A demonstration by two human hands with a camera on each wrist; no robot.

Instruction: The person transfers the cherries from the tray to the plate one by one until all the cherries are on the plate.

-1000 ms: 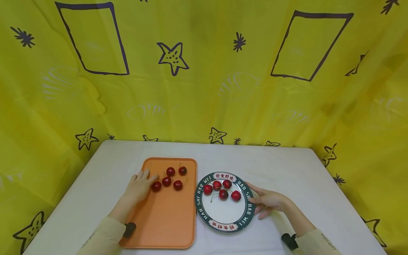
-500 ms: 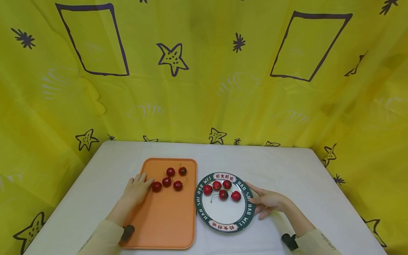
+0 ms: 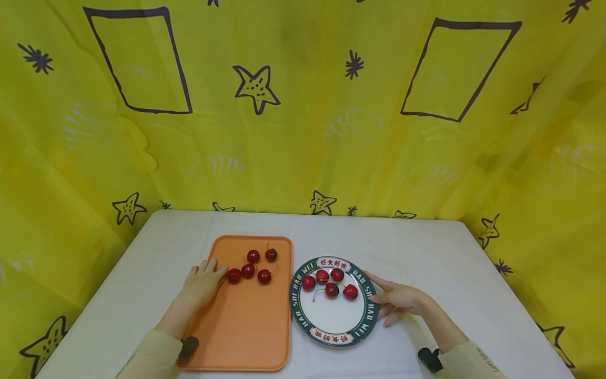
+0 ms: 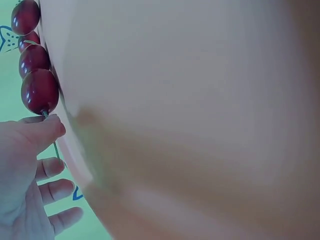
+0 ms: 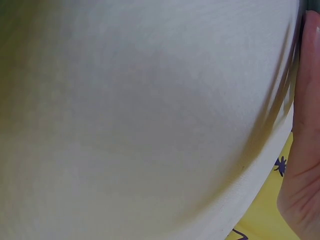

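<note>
At the left side of the orange tray (image 3: 246,321), my left hand (image 3: 202,284) pinches the green stem of the leftmost cherry (image 3: 234,276) between thumb and index finger. In the left wrist view that dark red cherry (image 4: 40,91) sits just past the thumb tip, its stem (image 4: 56,150) running down behind the thumb, with the other fingers apart. More dark red cherries (image 3: 264,276) lie close by on the tray. My right hand (image 3: 400,298) grips the right edge of a white plate (image 3: 326,318) with a green lettered rim, thumb on top. Several brighter red cherries (image 3: 332,289) lie on the plate.
The tray and plate stand side by side, nearly touching, on a white-covered table (image 3: 416,242). A yellow patterned curtain (image 3: 303,137) closes off the back and both sides. Black wrist devices (image 3: 430,359) sit at both sleeves.
My left thumb and fingers have drawn together from a wider spread. The leftmost cherry has shifted slightly right, toward the one beside it. My right hand and the plate have stayed still.
</note>
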